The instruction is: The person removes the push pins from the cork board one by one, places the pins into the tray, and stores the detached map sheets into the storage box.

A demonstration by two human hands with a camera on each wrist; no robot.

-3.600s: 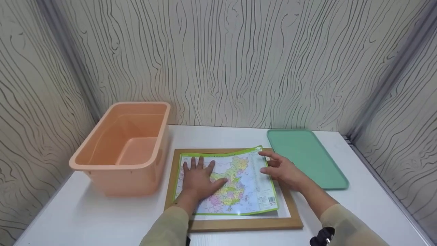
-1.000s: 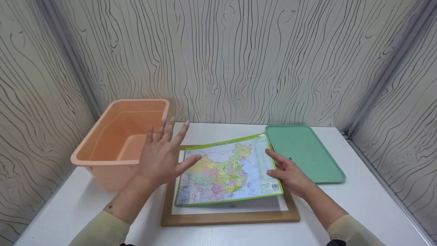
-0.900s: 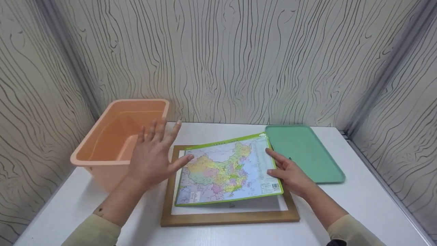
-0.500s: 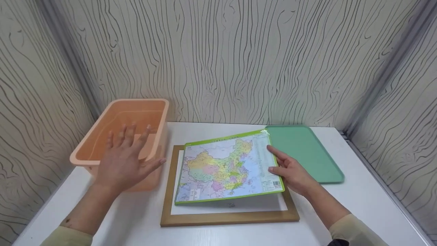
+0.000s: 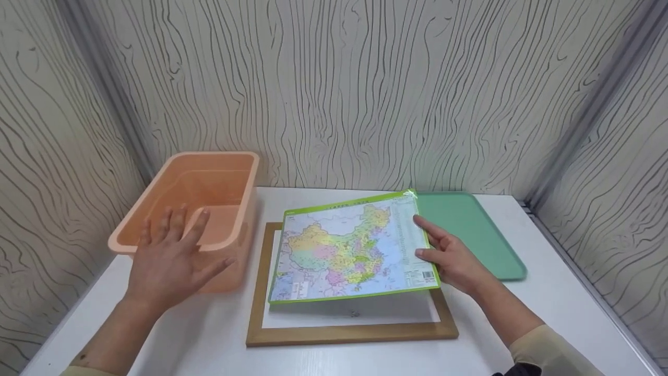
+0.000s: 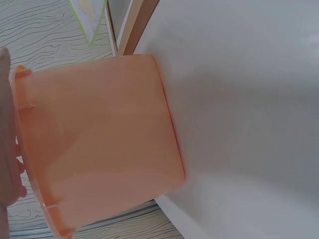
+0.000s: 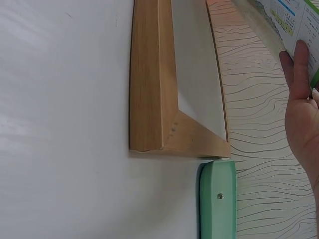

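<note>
A colourful map sheet [image 5: 349, 250] with a green border is tilted up over a wooden picture frame [image 5: 349, 332] that lies flat on the white table. My right hand [image 5: 449, 256] pinches the map's right edge, thumb on top, and lifts that side; the right wrist view shows its fingers [image 7: 296, 74] against the sheet's edge [image 7: 291, 20]. My left hand [image 5: 169, 258] hovers with fingers spread in front of the orange plastic bin [image 5: 193, 209], touching nothing. The white backing [image 5: 349, 313] of the frame shows under the raised map.
A green tray [image 5: 469, 230] lies to the right of the frame, partly behind the map. The orange bin [image 6: 99, 144] stands at the left, close to the frame [image 7: 149, 89]. Patterned walls close in on three sides. The table's front edge is near me.
My left hand left the map and moved left to the front of the orange bin. My right hand has raised the map's right side higher off the frame.
</note>
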